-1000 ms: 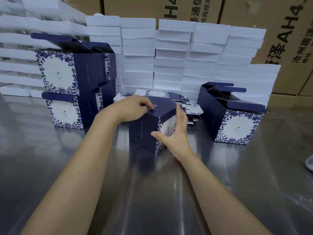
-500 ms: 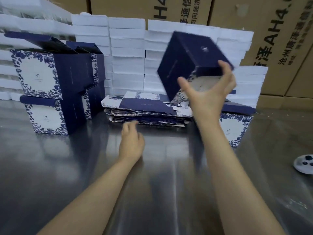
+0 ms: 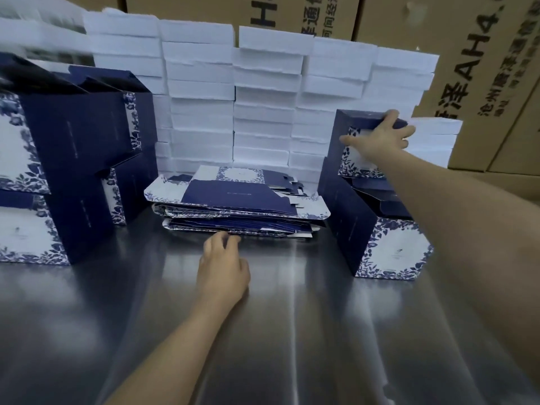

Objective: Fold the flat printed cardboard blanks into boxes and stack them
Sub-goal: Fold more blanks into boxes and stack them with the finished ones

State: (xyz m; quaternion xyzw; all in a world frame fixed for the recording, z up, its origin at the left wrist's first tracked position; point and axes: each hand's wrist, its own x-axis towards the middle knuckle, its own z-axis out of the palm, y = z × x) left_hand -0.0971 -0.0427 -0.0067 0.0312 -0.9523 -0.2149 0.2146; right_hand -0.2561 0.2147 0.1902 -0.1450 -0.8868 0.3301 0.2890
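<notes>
Steel counter (image 3: pixel 292 331), streaked with glare; white packs (image 3: pixel 263 92) walled behind, brown cartons (image 3: pixel 482 68) beyond. Far left: four folded boxes (image 3: pixel 73 159) visible, stacked two high. Centre: pile of flat blanks (image 3: pixel 233 203), count unclear. Left hand (image 3: pixel 223 270), grip loose and empty, fingertips at the pile's front edge; half a second ago it lay further back. Right: new box (image 3: pixel 359 141), then in mid-air, now set on one lower box (image 3: pixel 385 247); right hand (image 3: pixel 380 138) grip clasps its top.

Dim overhead light, glare streaks on steel table (image 3: pixel 292 331); blurred, warped edges
</notes>
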